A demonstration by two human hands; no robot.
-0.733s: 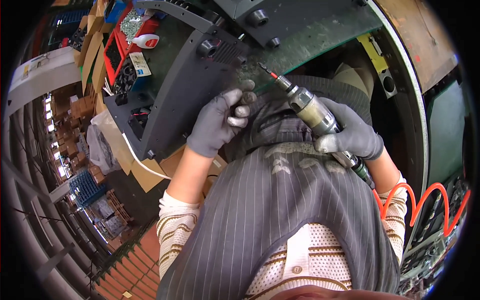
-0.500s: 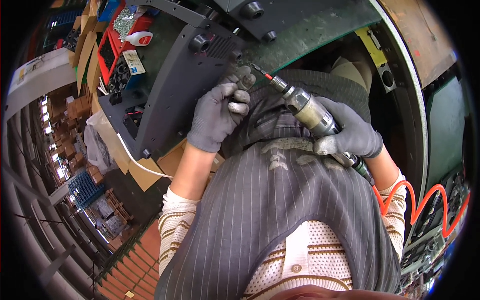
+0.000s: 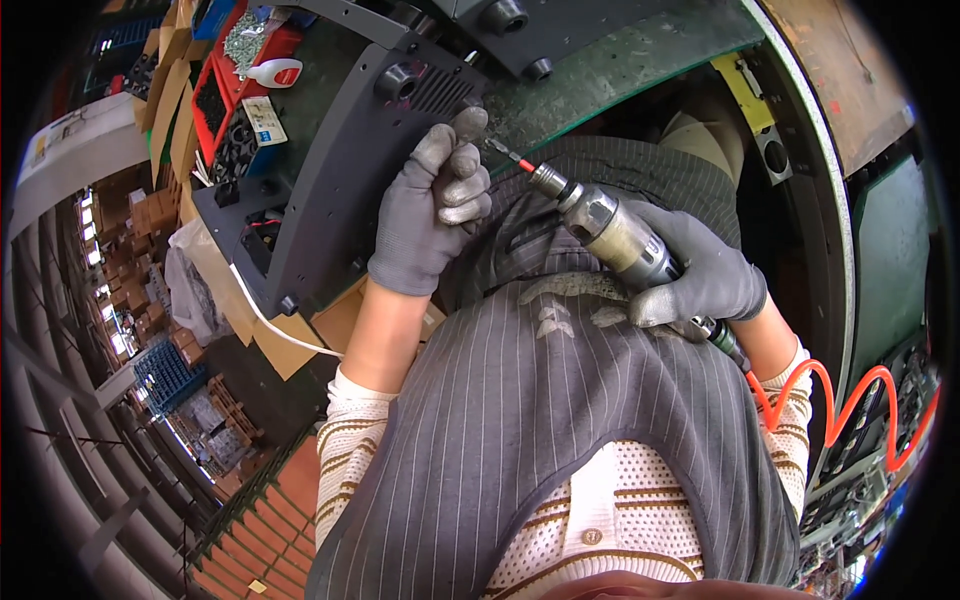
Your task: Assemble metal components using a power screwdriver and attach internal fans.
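Note:
My right hand [image 3: 690, 265], in a grey glove, is wrapped around a pneumatic screwdriver [image 3: 625, 238]. Its bit, with a red sleeve, points up and left and ends a little short of my left hand [image 3: 432, 195]. That hand is gloved too, its fingers curled and its fingertips close to the vented edge of a dark grey metal housing [image 3: 345, 150]. Whatever those fingers may pinch is hidden or too small to name. Round black rubber feet [image 3: 396, 82] stick out of the housing.
A second dark housing [image 3: 470, 25] lies at the far side of the green bench top [image 3: 600, 85]. Red bins [image 3: 215, 105] of screws, a white bottle [image 3: 275, 72] and a small box stand at the far left. An orange coiled air hose [image 3: 825, 400] runs off right.
My left hand has risen toward the housing's vented edge, its fingers turning upward. The screwdriver has shifted slightly left and down in my right hand.

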